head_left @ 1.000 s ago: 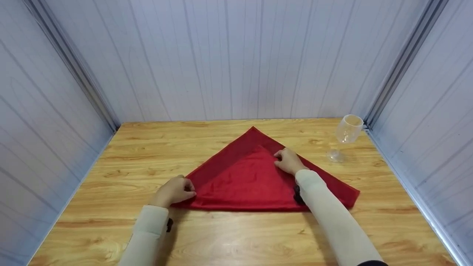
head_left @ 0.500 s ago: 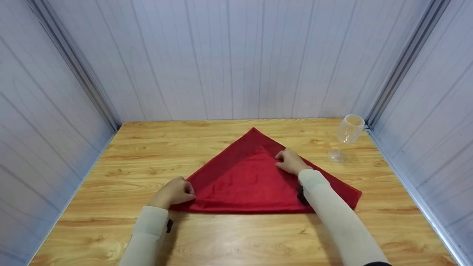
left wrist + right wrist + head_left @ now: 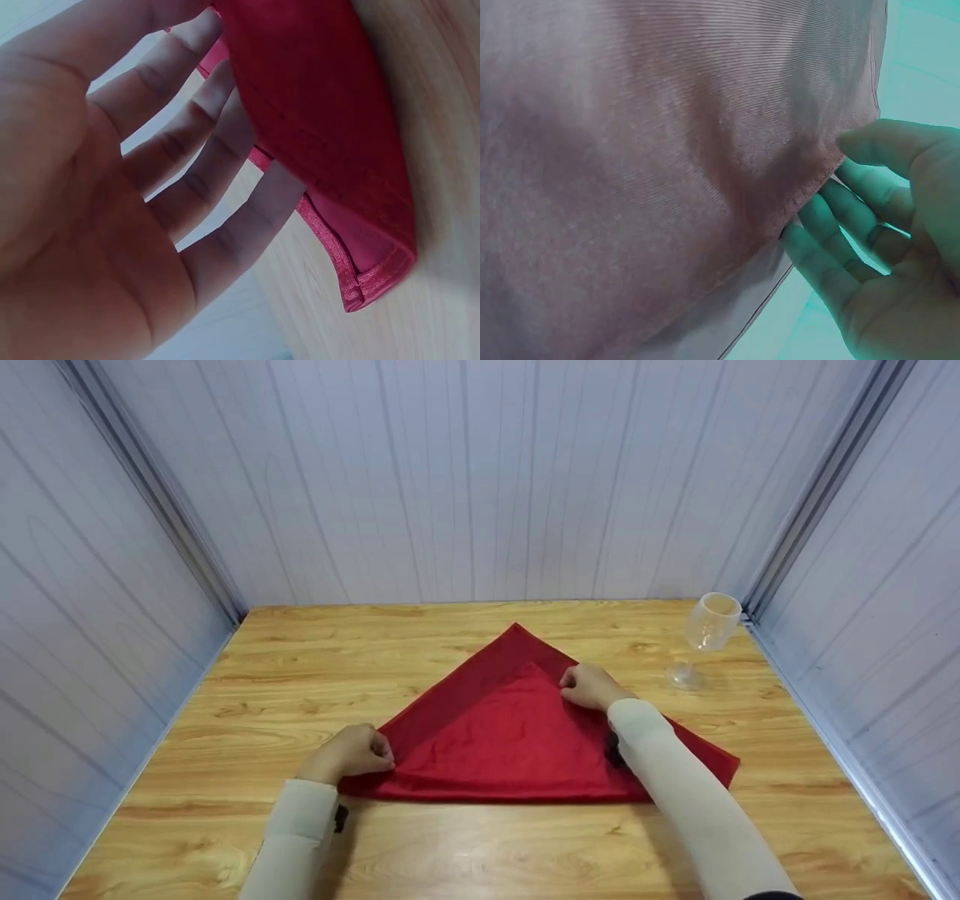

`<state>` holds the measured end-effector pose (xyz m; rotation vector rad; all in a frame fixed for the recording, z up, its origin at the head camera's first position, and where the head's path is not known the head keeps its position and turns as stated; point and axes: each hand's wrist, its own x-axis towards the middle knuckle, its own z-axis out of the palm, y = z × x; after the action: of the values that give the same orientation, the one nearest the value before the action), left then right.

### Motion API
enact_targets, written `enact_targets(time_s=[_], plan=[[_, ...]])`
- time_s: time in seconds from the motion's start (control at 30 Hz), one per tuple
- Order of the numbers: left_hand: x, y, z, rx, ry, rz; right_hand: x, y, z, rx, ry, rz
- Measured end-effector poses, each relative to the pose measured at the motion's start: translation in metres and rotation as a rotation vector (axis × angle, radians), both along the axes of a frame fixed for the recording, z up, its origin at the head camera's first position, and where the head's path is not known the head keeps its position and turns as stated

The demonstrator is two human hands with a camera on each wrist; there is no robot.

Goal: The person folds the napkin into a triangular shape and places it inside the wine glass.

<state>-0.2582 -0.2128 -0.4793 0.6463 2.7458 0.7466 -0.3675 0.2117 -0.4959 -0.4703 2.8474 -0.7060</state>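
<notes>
Head view showed the wooden tabletop (image 3: pixel 225 720) bearing the folded red napkin (image 3: pixel 487 746), slid slightly nearer than a second before; the left hand (image 3: pixel 352 754) pinched near its left corner, the right hand (image 3: pixel 594 687) its upper layer's right edge; bare wood separated it from the wine glass (image 3: pixel 711 624).

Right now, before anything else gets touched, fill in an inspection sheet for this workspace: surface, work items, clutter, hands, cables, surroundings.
Surface: table with a wood-grain top.
Work items: red cloth, folded to a rough triangle, its upper layer stopping short of the lower one's far point.
Clutter: clear stemmed glass, upright at the far right, apart from the cloth.
Hands: left hand pinches the cloth near its left end; right hand pinches the upper layer's right edge.
Cables: nothing seen.
Surroundings: pale wall panels at the back and both sides.
</notes>
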Motion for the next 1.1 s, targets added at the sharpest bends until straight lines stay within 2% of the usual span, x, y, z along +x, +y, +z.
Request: enact_targets(time_s=[0.13,0.33,0.53,0.83,0.97,1.1], plan=[[0.000,-0.001,0.000,0.012,0.011,-0.018,0.000,0.004,-0.001,-0.035,-0.001,-0.025],[-0.001,-0.002,-0.001,0.005,0.003,-0.007,0.000,0.008,-0.002,-0.066,-0.031,-0.047],[-0.001,-0.002,-0.001,-0.003,-0.022,0.010,0.001,0.010,-0.003,-0.074,0.001,-0.050],[-0.004,-0.004,-0.001,0.000,-0.072,0.070,0.000,0.011,-0.012,-0.174,0.117,-0.097],[-0.007,-0.005,-0.002,0.011,-0.047,0.075,-0.003,0.008,-0.011,-0.225,0.189,-0.137],[-0.012,-0.004,-0.003,-0.013,-0.001,0.120,-0.005,0.004,-0.006,-0.249,0.237,-0.177]])
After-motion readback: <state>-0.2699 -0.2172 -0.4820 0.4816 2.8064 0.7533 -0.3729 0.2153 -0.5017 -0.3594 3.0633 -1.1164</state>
